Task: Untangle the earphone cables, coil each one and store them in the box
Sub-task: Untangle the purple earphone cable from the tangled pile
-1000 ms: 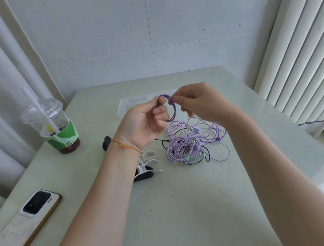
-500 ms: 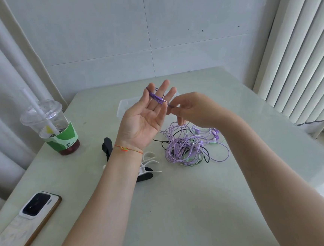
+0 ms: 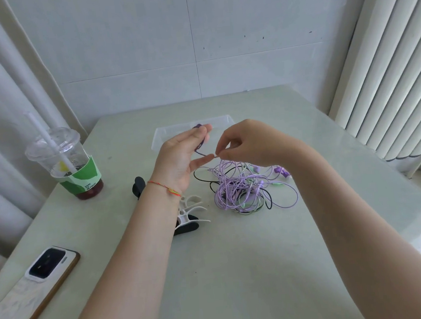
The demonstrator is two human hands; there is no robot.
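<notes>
The left hand (image 3: 183, 156) is raised above the pale green worktop (image 3: 239, 271) with fingers extended and thumb spread. A dark purple earphone cable (image 3: 199, 146) is wound across these fingers, which appear to serve as a former that keeps each turn the same size. The fingers are nearly straight; the cable lies over them and is not clamped.

The right hand (image 3: 249, 145) is level with the left, just beside its thumb. Its thumb and forefinger pinch the free end of the dark purple cable, and the remaining fingers are curled. This pinch probably keeps the strand taut so the turns stay on the fingers.

Judgement: the step in hand is coiling one cable, and the coil is near completion, since only a short length spans the two hands.

The remaining earphones form a loose tangled heap of lilac, black and pale green cables (image 3: 245, 189) on the worktop, below and slightly right of the hands. Lilac strands dominate; small purple earbuds show at the right edge. The strands cross at many points, so most of the untangling is not yet done.

The clear shallow plastic box (image 3: 166, 135) stands on the worktop directly behind the hands, within easy reach for storing the coil. Its contents cannot be determined.
</notes>
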